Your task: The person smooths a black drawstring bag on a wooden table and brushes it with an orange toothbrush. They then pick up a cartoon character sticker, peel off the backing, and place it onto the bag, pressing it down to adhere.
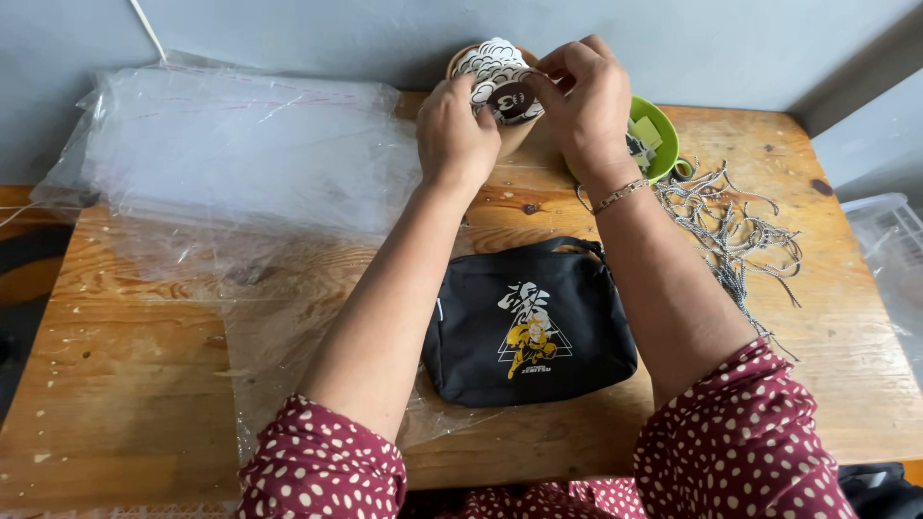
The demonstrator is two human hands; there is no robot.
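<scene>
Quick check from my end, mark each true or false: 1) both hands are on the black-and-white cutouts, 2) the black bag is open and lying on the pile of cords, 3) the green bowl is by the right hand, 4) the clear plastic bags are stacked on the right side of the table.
1) True: the left hand and right hand both pinch the black-and-white cutouts above a tan cup.
2) False: the black bag looks closed and lies between the forearms, apart from the cords.
3) True: the green bowl sits just beyond the right wrist.
4) False: the clear plastic bags lie on the left.
</scene>
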